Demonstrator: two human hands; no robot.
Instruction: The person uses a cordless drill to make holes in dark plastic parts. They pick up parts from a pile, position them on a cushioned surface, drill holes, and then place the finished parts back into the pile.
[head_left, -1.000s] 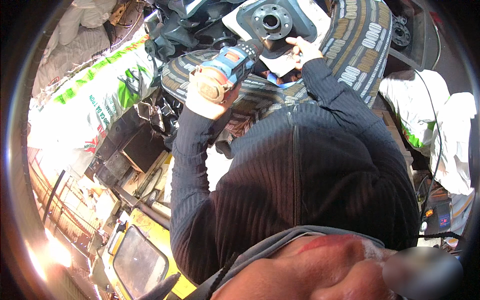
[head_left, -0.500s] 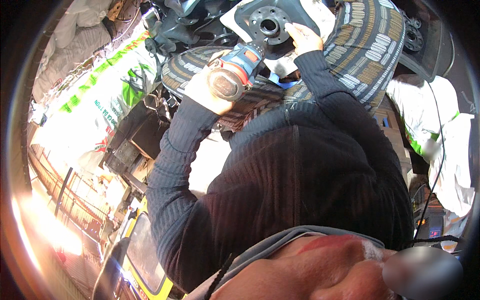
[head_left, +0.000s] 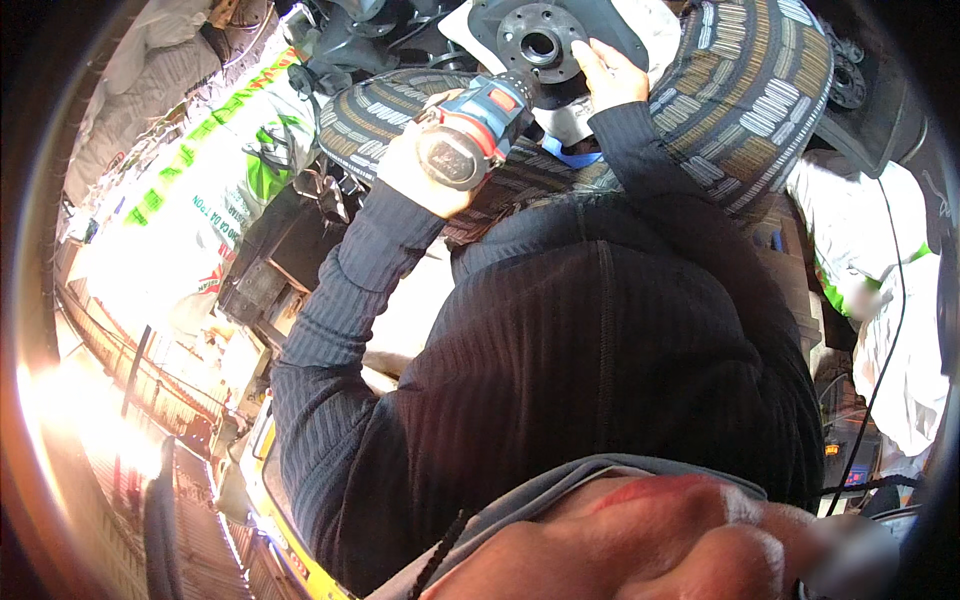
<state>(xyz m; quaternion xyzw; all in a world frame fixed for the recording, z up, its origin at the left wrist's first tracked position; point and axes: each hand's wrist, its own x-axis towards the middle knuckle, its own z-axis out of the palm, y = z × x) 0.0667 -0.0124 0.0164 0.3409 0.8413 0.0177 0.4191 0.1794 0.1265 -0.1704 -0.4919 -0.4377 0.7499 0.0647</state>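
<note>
My left hand is wrapped round a blue cordless drill with red and black trim. The drill's nose points up and away, meeting the lower left edge of a dark part as seen from here; its very tip is hard to make out. This dark part has a round flange with a central bore and a ring of small holes, on a square black base. At the flange's right rim my right hand has its thumb and fingers pinched. Anything small between those fingertips is hidden. White sheeting lies beneath the part.
Patterned fabric spreads round the part, over my lap. Dark moulded parts pile up at the far left, beside white and green sacks. To the right are another black flanged part, white bags and a hanging cable.
The view has shifted slightly. Both hands keep nearly the same places, the left round the drill and the right at the flange's rim.
</note>
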